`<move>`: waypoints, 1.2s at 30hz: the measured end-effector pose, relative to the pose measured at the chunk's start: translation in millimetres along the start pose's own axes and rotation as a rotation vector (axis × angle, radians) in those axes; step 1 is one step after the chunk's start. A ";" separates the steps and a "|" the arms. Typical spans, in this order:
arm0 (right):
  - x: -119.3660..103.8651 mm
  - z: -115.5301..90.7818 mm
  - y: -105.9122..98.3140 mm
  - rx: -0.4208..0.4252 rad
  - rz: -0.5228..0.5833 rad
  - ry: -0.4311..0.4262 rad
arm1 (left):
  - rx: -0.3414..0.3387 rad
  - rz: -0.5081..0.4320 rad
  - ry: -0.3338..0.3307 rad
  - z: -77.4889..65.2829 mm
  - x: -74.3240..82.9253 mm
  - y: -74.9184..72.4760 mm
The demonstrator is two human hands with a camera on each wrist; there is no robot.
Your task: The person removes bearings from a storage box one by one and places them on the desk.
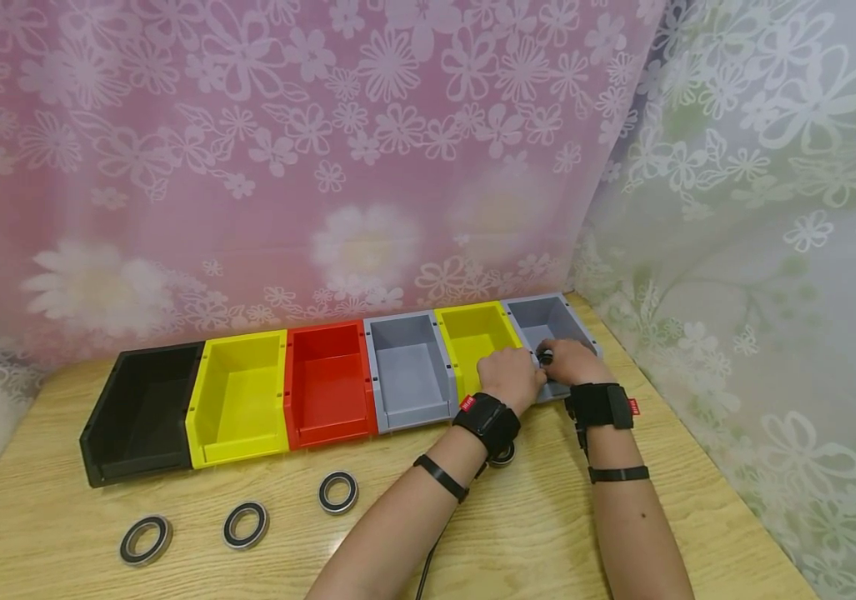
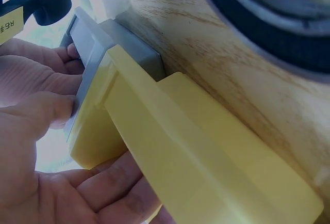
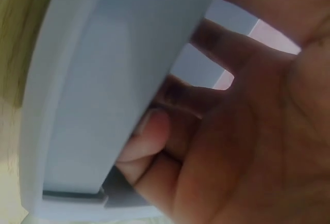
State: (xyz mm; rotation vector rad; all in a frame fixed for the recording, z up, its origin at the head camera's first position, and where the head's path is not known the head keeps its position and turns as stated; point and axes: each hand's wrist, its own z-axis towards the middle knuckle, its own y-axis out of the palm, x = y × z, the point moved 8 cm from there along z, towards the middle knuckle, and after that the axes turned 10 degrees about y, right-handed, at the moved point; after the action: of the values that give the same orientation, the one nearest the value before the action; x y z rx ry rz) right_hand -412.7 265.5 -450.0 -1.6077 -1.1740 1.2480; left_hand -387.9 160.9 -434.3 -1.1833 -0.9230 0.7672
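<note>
In the head view my left hand (image 1: 510, 377) is at the joint between the right-hand yellow bin (image 1: 476, 329) and the far-right grey bin (image 1: 543, 312). Its thumb presses on the grey side wall (image 2: 90, 46), while the other fingers curl against the yellow wall (image 2: 154, 126), so the adjoining walls are pinched between them. My right hand (image 1: 576, 363) reaches into the grey bin from the front. Up close, its fingers (image 3: 211, 41) bend over the edge of the grey wall (image 3: 113, 79) and grip it; the fingertips are partly hidden behind that wall.
Left of these stand a black bin (image 1: 142, 408), a yellow bin (image 1: 240, 400), a red bin (image 1: 330, 383) and another grey bin (image 1: 408, 367). Several bearings lie in front, one (image 1: 504, 456) half under my left wrist. A black cable (image 1: 428, 567) trails below. Curtains hang behind and right.
</note>
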 end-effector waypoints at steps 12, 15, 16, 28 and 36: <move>0.7 1.4 2.3 0.013 -0.015 0.004 | -0.013 -0.010 -0.006 1.1 -1.1 1.4; 1.3 1.5 3.7 0.007 -0.009 -0.006 | -0.016 -0.017 -0.005 1.9 -1.1 3.4; 1.5 1.7 4.2 0.006 -0.008 -0.009 | -0.016 -0.019 -0.005 2.2 -1.1 4.0; -0.1 6.2 3.4 0.033 -0.012 -0.030 | -0.027 -0.017 -0.005 3.5 -1.5 6.1; 0.4 3.3 -2.2 0.053 0.023 -0.053 | -0.016 -0.019 0.011 0.8 -1.1 4.7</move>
State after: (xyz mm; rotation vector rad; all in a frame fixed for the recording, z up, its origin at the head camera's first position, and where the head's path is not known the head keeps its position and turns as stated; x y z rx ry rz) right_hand -416.4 266.6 -448.7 -1.5612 -1.1486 1.3333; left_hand -389.2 161.3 -439.0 -1.1898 -0.9315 0.7386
